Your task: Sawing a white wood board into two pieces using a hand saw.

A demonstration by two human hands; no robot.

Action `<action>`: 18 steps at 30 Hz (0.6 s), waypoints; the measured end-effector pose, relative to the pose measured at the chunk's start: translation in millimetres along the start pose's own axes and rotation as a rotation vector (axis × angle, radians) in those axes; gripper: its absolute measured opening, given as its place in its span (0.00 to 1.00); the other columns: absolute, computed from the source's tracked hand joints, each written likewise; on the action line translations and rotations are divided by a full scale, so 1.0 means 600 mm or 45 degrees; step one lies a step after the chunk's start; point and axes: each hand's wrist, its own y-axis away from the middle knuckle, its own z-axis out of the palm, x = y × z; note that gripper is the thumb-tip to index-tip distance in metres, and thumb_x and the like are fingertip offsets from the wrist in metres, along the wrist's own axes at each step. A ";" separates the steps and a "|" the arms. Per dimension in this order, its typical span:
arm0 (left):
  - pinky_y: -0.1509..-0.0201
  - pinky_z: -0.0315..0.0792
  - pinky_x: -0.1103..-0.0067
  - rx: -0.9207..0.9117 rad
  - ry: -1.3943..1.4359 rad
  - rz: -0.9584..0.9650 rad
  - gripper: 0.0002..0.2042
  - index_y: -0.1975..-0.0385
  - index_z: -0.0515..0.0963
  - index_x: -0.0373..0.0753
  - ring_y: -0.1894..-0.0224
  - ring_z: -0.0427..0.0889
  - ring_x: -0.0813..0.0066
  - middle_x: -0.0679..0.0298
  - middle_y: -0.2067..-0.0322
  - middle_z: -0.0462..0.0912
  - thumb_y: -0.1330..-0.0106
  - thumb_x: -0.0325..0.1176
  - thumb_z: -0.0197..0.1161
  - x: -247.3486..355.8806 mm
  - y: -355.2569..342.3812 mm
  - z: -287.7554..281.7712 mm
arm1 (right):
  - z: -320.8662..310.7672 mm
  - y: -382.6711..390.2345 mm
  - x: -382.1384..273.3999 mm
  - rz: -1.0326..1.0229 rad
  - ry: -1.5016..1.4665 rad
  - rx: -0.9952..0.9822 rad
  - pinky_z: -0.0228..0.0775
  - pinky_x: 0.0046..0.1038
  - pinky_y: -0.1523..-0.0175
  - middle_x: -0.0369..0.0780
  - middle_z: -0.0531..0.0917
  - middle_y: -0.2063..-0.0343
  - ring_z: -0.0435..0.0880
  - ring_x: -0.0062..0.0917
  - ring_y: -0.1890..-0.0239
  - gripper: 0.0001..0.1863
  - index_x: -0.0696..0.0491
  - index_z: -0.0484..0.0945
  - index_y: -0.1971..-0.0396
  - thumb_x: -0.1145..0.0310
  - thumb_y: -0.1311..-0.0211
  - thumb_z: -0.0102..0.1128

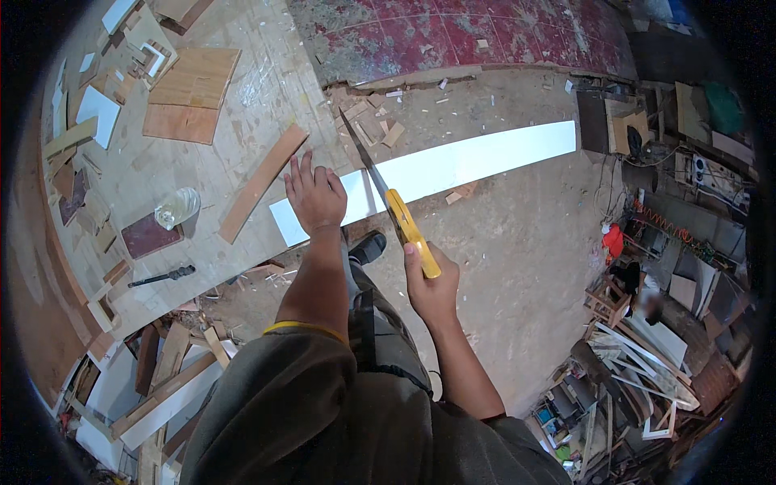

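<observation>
My right hand (pixel 430 281) grips the yellow handle of a handsaw (pixel 412 230), whose long blade points up and to the left across a long white board (pixel 469 162). Left of the blade, my left hand (pixel 315 194) rests palm-down on the board, fingers fairly straight and reaching past its far edge. The board's left end lies on a light wooden work surface (pixel 242 97) and the rest reaches rightward over the concrete floor. A brown wooden strip (pixel 259 186) lies just left of my left hand. My foot in a dark sandal (pixel 370 246) shows below the board.
Plywood squares (pixel 190 97), offcuts, a clear plastic container (pixel 174 206) and a dark tool (pixel 162 275) lie on the work surface. Scrap wood (pixel 162 380) is piled at lower left. Clutter, cords and a blurred person (pixel 651 303) are at the right. Stained red flooring (pixel 453 32) lies beyond.
</observation>
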 end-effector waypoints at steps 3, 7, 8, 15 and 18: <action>0.25 0.53 0.53 -0.007 0.004 -0.001 0.10 0.63 0.79 0.38 0.27 0.61 0.54 0.59 0.35 0.72 0.29 0.36 0.53 0.004 -0.002 -0.001 | -0.004 0.000 -0.009 0.051 -0.020 -0.004 0.62 0.27 0.77 0.39 0.74 0.88 0.72 0.18 0.84 0.15 0.59 0.77 0.76 0.66 0.31 0.63; 0.25 0.53 0.53 -0.041 0.011 -0.017 0.10 0.63 0.79 0.38 0.27 0.61 0.54 0.60 0.34 0.71 0.30 0.35 0.53 0.001 -0.003 0.000 | -0.007 0.008 -0.019 0.109 -0.021 -0.040 0.62 0.28 0.77 0.40 0.74 0.88 0.72 0.18 0.84 0.15 0.59 0.77 0.76 0.65 0.30 0.62; 0.25 0.53 0.53 -0.032 0.015 -0.016 0.09 0.63 0.79 0.38 0.27 0.61 0.54 0.60 0.34 0.71 0.30 0.35 0.53 0.002 -0.004 0.000 | -0.008 0.009 -0.022 0.131 -0.005 -0.044 0.62 0.28 0.77 0.40 0.74 0.88 0.72 0.20 0.85 0.15 0.59 0.77 0.76 0.65 0.30 0.62; 0.25 0.53 0.53 -0.057 0.014 -0.016 0.08 0.64 0.79 0.39 0.26 0.60 0.55 0.59 0.35 0.73 0.30 0.34 0.54 0.000 -0.004 -0.004 | 0.000 -0.029 -0.073 0.133 0.154 -0.068 0.67 0.34 0.75 0.47 0.77 0.86 0.79 0.37 0.83 0.17 0.59 0.77 0.76 0.62 0.30 0.62; 0.25 0.53 0.53 -0.037 0.033 -0.008 0.08 0.64 0.79 0.38 0.26 0.60 0.55 0.60 0.35 0.72 0.30 0.34 0.54 0.006 -0.006 -0.009 | -0.002 -0.047 -0.099 0.173 0.297 -0.110 0.68 0.36 0.74 0.49 0.78 0.84 0.82 0.41 0.81 0.17 0.59 0.78 0.76 0.61 0.31 0.62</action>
